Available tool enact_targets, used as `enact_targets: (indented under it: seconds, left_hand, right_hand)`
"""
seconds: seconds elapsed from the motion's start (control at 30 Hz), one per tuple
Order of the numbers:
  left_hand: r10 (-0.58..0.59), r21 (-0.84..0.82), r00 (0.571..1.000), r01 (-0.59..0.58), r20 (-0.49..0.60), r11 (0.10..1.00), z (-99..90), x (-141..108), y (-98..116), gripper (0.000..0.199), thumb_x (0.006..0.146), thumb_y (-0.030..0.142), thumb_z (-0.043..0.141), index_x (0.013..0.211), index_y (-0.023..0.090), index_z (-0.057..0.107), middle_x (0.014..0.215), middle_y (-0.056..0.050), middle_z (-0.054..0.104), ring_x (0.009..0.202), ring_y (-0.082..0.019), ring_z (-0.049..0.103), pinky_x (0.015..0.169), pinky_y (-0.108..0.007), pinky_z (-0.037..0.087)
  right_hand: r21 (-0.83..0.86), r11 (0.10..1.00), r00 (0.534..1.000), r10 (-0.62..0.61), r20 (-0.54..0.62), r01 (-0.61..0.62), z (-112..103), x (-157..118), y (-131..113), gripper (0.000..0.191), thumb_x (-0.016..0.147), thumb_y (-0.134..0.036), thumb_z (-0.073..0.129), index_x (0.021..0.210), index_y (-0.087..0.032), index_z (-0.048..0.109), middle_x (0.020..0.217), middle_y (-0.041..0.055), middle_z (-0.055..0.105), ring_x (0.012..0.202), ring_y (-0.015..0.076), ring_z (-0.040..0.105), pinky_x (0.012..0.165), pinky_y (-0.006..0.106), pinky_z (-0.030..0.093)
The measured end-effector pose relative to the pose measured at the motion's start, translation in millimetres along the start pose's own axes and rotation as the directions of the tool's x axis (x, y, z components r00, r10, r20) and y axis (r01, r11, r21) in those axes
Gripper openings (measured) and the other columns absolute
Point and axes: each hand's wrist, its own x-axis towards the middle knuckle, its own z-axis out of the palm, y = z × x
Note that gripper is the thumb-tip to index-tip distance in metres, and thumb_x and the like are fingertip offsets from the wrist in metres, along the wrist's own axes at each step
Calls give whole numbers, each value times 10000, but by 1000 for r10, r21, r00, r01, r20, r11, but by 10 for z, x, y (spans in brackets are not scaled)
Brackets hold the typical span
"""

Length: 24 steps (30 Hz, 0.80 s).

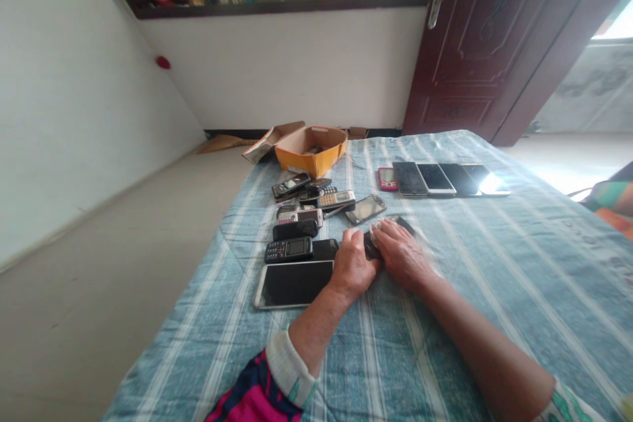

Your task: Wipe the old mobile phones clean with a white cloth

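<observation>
My left hand (353, 265) is closed on one end of a black phone (404, 225) lying on the bedspread. My right hand (403, 254) rests over that phone, its fingers bunched on a small white cloth or tissue (374, 228) pressed to the surface. Much of the phone is hidden under both hands. Beside my left hand lie a large white-framed phone (297, 284), a black keypad phone (289, 250) and another dark phone (325, 250). Just beyond my hands is a grey touchscreen phone (366, 210).
Several old phones (336, 199) are heaped at the left edge. Behind them stands an open orange cardboard box (311, 159). Farther right, a red phone (388, 179) sits in a row with several smartphones (435, 179) on the striped blue bedspread (494, 257).
</observation>
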Motion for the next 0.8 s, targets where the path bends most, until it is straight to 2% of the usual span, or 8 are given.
enact_targets:
  seconds: [0.13, 0.27, 0.4, 0.47, 0.53, 0.7, 0.8]
  left_hand:
    - [13, 11, 1000, -12, -8, 1000, 9, 6, -17, 304, 636, 134, 708, 874, 175, 523, 951, -52, 511, 815, -185, 590, 750, -289, 518]
    - [12, -20, 1000, -12, -5, 1000, 15, 8, -27, 342, 618, 145, 746, 869, 181, 518, 962, -44, 509, 782, -166, 592, 745, -287, 518]
    - [1, -1, 1000, -1, 4, 1000, -1, -1, -4, 354, 615, 155, 769, 865, 180, 519, 973, -50, 515, 781, -167, 591, 742, -292, 512]
    - [-5, 8, 1000, 5, 7, 1000, -10, -7, 10, 354, 617, 156, 771, 862, 184, 517, 970, -47, 515, 782, -166, 590, 741, -288, 510]
    - [-12, 6, 1000, 12, 11, 1000, -16, -11, 17, 350, 618, 153, 768, 858, 187, 515, 967, -42, 514, 776, -160, 589, 739, -282, 509]
    - [-6, 5, 1000, 6, 10, 1000, -16, -9, 12, 319, 636, 158, 736, 863, 185, 514, 961, -43, 511, 776, -162, 588, 731, -274, 509]
    - [0, 13, 1000, 0, 4, 1000, -11, -9, 7, 298, 648, 154, 713, 873, 185, 521, 958, -42, 513, 791, -165, 586, 746, -273, 510]
  right_hand:
    - [37, 999, 999, -34, 16, 34, -24, 28, -22, 347, 965, -193, 362, 1222, -174, 595, 1297, 107, 579, 1307, 218, 434, 1096, 358, 330]
    - [5, 998, 997, 61, 40, -61, -15, 59, 71, 356, 968, -199, 356, 1240, -171, 583, 1325, 118, 561, 1308, 228, 433, 1085, 375, 342]
    - [-31, 984, 984, 178, -14, -178, 26, 62, 195, 349, 963, -204, 369, 1239, -191, 582, 1330, 115, 560, 1287, 247, 451, 1059, 400, 367]
    - [-41, 979, 979, 199, -31, -201, 38, 51, 220, 346, 966, -215, 368, 1241, -198, 578, 1320, 109, 568, 1281, 252, 456, 1054, 399, 371]
    - [-40, 983, 984, 176, -27, -177, 36, 35, 202, 344, 971, -220, 358, 1228, -187, 583, 1304, 112, 574, 1280, 254, 455, 1054, 392, 372]
    - [6, 1000, 1000, 7, -12, -7, -9, 7, 36, 336, 971, -204, 347, 1186, -170, 603, 1255, 118, 591, 1279, 234, 450, 1075, 378, 355]
    - [45, 998, 999, -50, 2, 50, -34, 11, -32, 325, 974, -199, 349, 1159, -172, 615, 1236, 108, 602, 1289, 219, 442, 1091, 358, 337]
